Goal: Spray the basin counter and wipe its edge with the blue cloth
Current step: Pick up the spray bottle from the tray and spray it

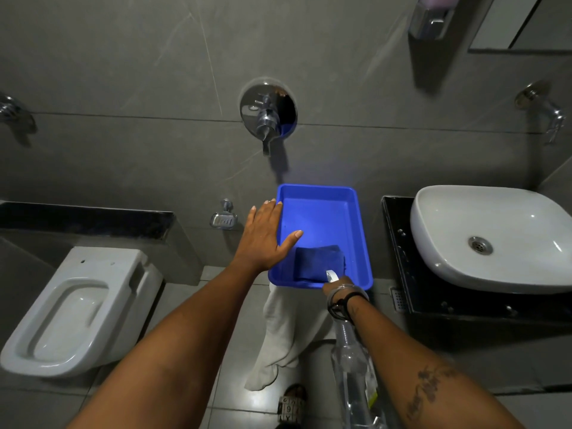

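Cloth: blue cloth folded, lying in near end of blue tray
Left hand: grip wide, fingers spread flat over tray's left rim
Right hand: mostly hidden at tray's near edge; grip closed on clear spray bottle
Bench: black bench with white basin, right of tray

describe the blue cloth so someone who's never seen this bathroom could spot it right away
Find the white basin on the black counter at the right; just left of it is a bright blue tray under the wall tap. The blue cloth lies folded in the tray's near corner, by the right hand. It is a darker navy than the tray and the only soft thing in it.
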A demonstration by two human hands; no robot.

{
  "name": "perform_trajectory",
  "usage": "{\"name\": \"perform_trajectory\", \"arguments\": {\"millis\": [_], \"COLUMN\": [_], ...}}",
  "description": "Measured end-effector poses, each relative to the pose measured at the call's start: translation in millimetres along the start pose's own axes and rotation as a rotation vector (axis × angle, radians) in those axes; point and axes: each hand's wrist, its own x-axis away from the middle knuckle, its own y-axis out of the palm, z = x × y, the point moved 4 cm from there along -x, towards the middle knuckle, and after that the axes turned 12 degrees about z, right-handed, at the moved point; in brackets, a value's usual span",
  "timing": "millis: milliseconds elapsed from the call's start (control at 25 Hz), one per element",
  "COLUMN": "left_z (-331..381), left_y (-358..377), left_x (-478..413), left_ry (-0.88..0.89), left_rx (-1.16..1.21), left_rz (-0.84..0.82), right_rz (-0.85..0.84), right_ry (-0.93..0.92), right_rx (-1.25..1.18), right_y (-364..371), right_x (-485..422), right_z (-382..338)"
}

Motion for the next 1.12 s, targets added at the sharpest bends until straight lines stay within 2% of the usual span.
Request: {"name": "perform_trajectory", "arguments": {"millis": [80, 200, 360, 480, 720, 840, 960, 1120], "left_z": [-1.4, -0.1, 5.3, 1.4, -3.4, -6.4, -8.7, -19.4], "left_y": [1.0, 0.8, 1.1, -0.6, 0.6, -5.2, -11.3, -18.6], "left_x": [2.3, 7.2, 14.4, 15.6, 16.0, 4.2, -13.7, -48.1], "left_ry": [-0.010, -0.026, 0.002, -0.019, 0.003, 0.016, 0.011, -0.024], "left_rx": [-0.007, 0.000, 0.003, 0.010, 0.021, 0.032, 0.060, 0.068], "left_rz": [-0.006, -0.009, -0.025, -0.024, -0.049, -0.037, 0.002, 0.079], "right_rz": [-0.017, 0.006, 0.021, 0.032, -0.050, 0.027, 0.058, 0.187], "right_ry": [0.004, -0.115, -0.132, -0.015, -0.127, -0.258, -0.376, -0.529], "right_rx": [-0.010, 0.087, 0.101, -0.073, -0.162, -0.186, -0.371, -0.631], "right_y": [-4.2, -1.1, 4.9, -0.1, -20.3, -34.0, -74.8, -151.4], "right_x": [2.3, 1.0, 7.8, 12.0, 25.1, 33.1, 56.0, 57.4], "right_z": [5.5, 5.8, 7.7, 13.3, -10.2, -39.9, -93.7, -180.2]}}
